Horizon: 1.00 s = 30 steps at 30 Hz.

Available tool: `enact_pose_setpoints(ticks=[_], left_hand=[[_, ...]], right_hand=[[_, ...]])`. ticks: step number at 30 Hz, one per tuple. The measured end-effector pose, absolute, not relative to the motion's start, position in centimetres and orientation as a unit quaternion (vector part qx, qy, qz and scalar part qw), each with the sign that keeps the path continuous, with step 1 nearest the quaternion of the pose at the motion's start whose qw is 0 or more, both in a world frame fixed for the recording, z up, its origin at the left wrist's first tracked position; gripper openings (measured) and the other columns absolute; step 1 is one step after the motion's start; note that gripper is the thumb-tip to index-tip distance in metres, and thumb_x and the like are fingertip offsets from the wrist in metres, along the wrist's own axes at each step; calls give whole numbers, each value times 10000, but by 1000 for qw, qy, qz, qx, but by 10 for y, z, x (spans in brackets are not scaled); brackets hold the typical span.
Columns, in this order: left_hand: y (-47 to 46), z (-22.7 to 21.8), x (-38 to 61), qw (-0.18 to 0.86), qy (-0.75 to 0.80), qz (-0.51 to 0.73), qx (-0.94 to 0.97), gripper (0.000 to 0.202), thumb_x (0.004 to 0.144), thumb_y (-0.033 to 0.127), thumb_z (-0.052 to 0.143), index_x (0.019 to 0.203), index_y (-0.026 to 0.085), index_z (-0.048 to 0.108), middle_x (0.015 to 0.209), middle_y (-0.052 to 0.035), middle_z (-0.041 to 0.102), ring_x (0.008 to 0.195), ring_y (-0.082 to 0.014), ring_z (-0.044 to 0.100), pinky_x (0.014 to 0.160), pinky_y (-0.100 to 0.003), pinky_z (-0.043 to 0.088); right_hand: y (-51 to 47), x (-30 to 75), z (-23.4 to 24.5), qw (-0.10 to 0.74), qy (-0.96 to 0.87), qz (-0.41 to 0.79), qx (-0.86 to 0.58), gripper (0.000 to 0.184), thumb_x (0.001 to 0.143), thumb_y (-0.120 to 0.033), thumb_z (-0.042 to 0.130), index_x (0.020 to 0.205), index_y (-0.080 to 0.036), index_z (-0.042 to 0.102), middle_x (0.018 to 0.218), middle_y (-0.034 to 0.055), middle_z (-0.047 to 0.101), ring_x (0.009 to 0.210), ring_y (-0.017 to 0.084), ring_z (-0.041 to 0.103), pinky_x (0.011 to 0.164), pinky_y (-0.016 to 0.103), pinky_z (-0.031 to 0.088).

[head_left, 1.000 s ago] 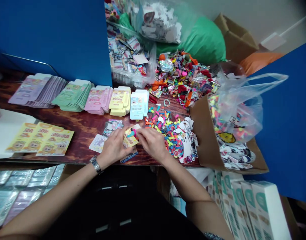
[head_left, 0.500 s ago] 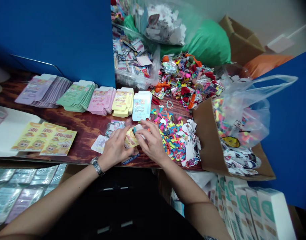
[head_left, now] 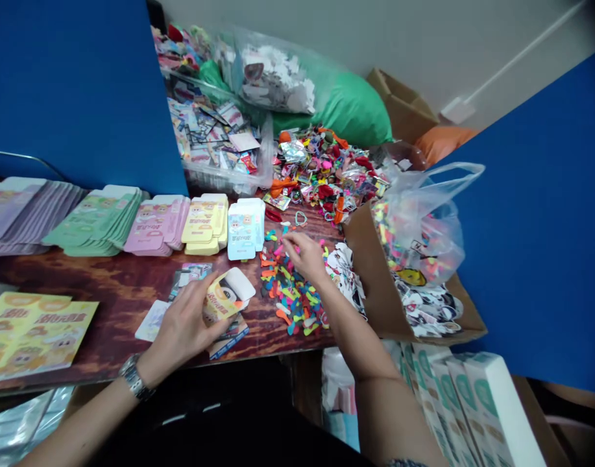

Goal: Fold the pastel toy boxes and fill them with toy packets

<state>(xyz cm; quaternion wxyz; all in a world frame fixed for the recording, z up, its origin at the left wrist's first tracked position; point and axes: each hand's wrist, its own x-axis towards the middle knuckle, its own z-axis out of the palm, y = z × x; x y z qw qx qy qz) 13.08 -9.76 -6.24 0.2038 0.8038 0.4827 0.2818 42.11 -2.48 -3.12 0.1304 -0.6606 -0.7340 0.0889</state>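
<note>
on the long reddish wooden table [head_left: 115, 279], the right hand [head_left: 304, 256] has released the small yellow cardboard box [head_left: 224, 297] and now reaches the pile of small colourful rubber balloons [head_left: 290, 292]; i cannot tell if it holds one. the left hand [head_left: 183, 318] alone grasps the box, above the table.

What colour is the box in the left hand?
The box is yellow with a white flap; head view.

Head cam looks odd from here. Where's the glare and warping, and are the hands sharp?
Head view: the wide lens bends the blue panels near the edges; glare sits on the foil packs at lower left and the clear plastic bag; the left hand, its yellow paper box and the right hand look fairly sharp.
</note>
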Motion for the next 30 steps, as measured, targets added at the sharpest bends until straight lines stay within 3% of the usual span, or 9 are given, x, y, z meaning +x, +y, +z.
enact_pose_setpoints(ticks=[4, 9, 14, 20, 27, 30], left_hand=[[-99, -67, 129, 193, 484, 280, 807, 727, 830, 494, 644, 1434, 192, 375, 1213, -127, 607, 1076, -283, 628, 911, -385, 517], [-99, -67, 131, 174, 483, 292, 807, 702, 855, 512, 606, 1435, 198, 369, 1267, -140, 604, 1111, -291, 634, 895, -388, 534], [-95, -67, 132, 169, 486, 292, 806, 697, 847, 521, 606, 1429, 212, 379, 1235, -132, 627, 1078, -287, 658, 864, -381, 557], [-89, -70, 135, 180, 488, 291, 803, 716, 840, 541, 608, 1442, 236, 371, 1236, -117, 632, 1072, -279, 665, 880, -381, 562], [-91, -73, 135, 196, 495, 296, 793, 734, 817, 541, 639, 1440, 252, 382, 1237, -112, 640, 1078, -284, 665, 879, -387, 567], [-93, -73, 131, 199, 506, 294, 786, 717, 821, 522, 639, 1436, 252, 387, 1256, -113, 631, 1100, -286, 659, 890, -387, 565]], right_hand=[[31, 463, -47, 41, -690, 54, -721, 361, 961, -131, 401, 1261, -148, 602, 1236, 156, 666, 1128, 243, 588, 950, 355, 464], [63, 478, -62, -22, -699, 51, -713, 378, 901, -93, 463, 1233, -199, 608, 1224, 143, 674, 1193, 271, 496, 944, 377, 454], [77, 496, -61, -14, -690, 45, -722, 388, 908, -135, 446, 1270, -164, 582, 1234, 137, 653, 1166, 249, 530, 954, 338, 444], [112, 511, -50, -12, -709, 75, -701, 302, 919, -179, 449, 1116, -174, 678, 1167, 84, 682, 1077, 184, 598, 946, 257, 433], [154, 498, -57, -42, -649, 54, -758, 436, 877, -108, 494, 1304, -69, 572, 1252, 239, 614, 1095, 272, 627, 922, 328, 462], [152, 492, -60, -53, -632, 47, -771, 421, 907, -121, 470, 1316, -96, 566, 1306, 243, 583, 1076, 264, 646, 892, 321, 480]])
